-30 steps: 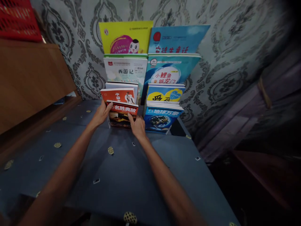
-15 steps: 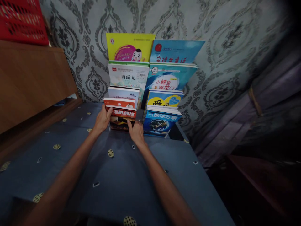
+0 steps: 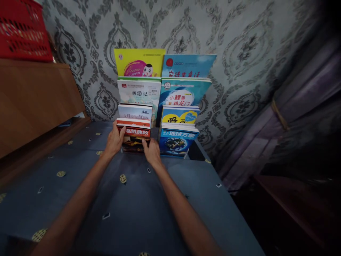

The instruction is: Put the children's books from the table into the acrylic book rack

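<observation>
Both hands hold a small book with a red title band and a dark picture cover (image 3: 136, 142), front of the left column. My left hand (image 3: 114, 141) is closed round its left edge, thumb on the cover. My right hand (image 3: 152, 151) grips the right edge, thumb also in front; the fingers behind are hidden. Directly behind stands an orange-red book (image 3: 133, 122), only its top strip showing. Further back rise a pale lilac book (image 3: 135, 112), a white-green book (image 3: 138, 93) and a yellow book (image 3: 140, 62). To the right, a blue book with a globe (image 3: 176, 144) fronts the second column.
Behind the globe book stand a yellow-and-blue book (image 3: 179, 115), a teal book (image 3: 186, 90) and a blue book (image 3: 190, 65). Patterned wallpaper (image 3: 186, 21) backs the blue cloth-covered surface (image 3: 128, 206). A wooden cabinet (image 3: 34, 103) with a red basket (image 3: 23, 32) stands left; a tied curtain (image 3: 255, 145) hangs right.
The orange-red book sits slightly lower behind the front book, and more of the lilac cover shows. Both hands keep their hold. The whole view has shifted a little.
</observation>
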{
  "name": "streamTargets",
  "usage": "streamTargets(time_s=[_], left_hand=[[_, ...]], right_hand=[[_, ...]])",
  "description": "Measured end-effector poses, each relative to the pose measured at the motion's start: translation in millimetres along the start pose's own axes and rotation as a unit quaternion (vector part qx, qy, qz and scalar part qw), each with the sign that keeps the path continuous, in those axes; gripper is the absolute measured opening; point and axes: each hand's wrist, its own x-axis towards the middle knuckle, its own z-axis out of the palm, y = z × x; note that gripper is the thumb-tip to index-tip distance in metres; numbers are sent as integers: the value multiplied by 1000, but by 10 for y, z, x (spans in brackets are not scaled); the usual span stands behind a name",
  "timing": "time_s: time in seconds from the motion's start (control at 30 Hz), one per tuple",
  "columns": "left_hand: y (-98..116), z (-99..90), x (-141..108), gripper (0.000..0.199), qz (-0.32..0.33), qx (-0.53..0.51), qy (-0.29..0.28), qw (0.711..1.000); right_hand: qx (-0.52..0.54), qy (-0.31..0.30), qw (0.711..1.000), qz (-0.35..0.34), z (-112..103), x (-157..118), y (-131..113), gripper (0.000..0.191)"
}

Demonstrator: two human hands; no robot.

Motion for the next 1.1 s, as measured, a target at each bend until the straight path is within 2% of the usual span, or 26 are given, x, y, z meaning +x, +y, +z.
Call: streamTargets(time_s=[0.1, 0.23, 0.37, 0.5, 0.63, 0.9, 1.1], left_hand=[[-18, 20, 5, 57, 23, -7, 13, 1000], [-83, 59, -30, 54, 52, -31, 39, 997], [-85, 39, -47, 66, 86, -49, 66, 993], [-41, -51, 16, 61, 120, -41, 38, 991], [-43, -107, 78, 49, 121, -33, 12, 992], [-135, -69, 92, 40, 101, -63, 11, 993], [-193, -4, 106, 39, 98, -88, 14, 991]], right_hand=[[-22, -6, 1000, -3, -25, -2, 4, 36], [9, 7, 1000, -19, -11, -23, 2, 35], [79, 84, 991, -72, -86, -42, -130, 44], [96, 141, 977, -129, -299, 8, -370, 54], [74, 122, 977, -158, -410, 103, -491, 49], [33, 127, 982, -136, -319, 140, -440, 40], [49, 142, 978, -141, -306, 160, -414, 37]])
